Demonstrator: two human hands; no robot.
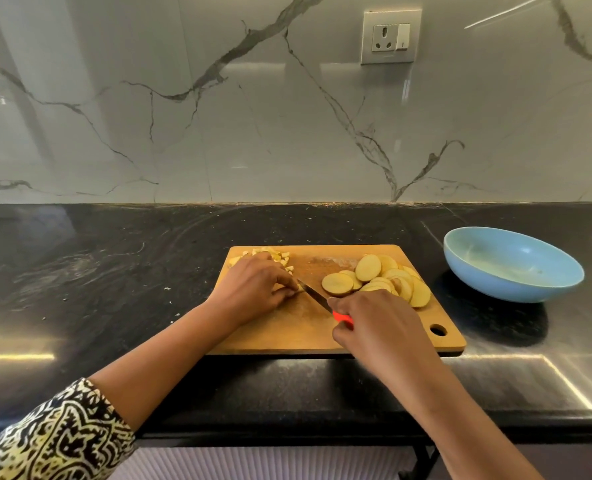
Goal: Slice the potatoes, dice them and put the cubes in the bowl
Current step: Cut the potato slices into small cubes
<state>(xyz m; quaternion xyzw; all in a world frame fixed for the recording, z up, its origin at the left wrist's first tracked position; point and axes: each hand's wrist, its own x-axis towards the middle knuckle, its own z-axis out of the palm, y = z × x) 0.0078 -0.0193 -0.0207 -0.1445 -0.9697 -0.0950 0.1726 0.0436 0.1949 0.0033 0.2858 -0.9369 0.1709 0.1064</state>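
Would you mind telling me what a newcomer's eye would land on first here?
The wooden cutting board at centre, where the right hand grips an orange-handled knife and the left hand pins a potato piece. Round potato slices pile on its right side; a blue bowl stands further right.

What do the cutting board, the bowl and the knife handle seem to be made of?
Cutting board: looks like wood, matte brown, with faint grain and cut marks.
Bowl: smooth light blue with a soft sheen, perhaps glazed ceramic or melamine; I cannot tell which.
Knife handle: probably plastic, bright orange-red, mostly hidden by the right hand.
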